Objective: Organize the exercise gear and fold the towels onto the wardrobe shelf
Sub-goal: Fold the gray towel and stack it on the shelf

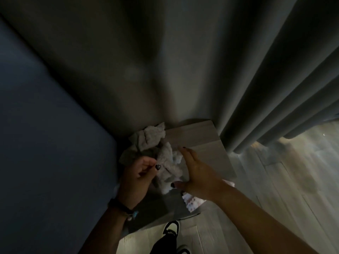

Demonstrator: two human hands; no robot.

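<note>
Grey crumpled towel (156, 153) lies at the wooden cabinet top's (198, 140) left edge, ready for folding.
left hand (136, 177) pinches its cloth; right hand (194, 173) presses flat, fingers straight; best to spread it smooth before creasing.

- The place was a dim room in a home, most likely a bedroom.
- A heavy dark grey pleated curtain (275, 92) hung down to the pale wood-plank floor (286, 180), with daylight spilling under its hem.
- A plain grey painted wall (146, 61) rose behind a small low table with a light wood-grain top (200, 140), set in the corner.
- A large dark blue flat surface (45, 134), perhaps a bed or a wardrobe side, filled the left.
- Crumpled beige terry towels (148, 138) lay on the table, household laundry.
- A black-and-white sneaker (171, 228) stood on the floor.
</note>
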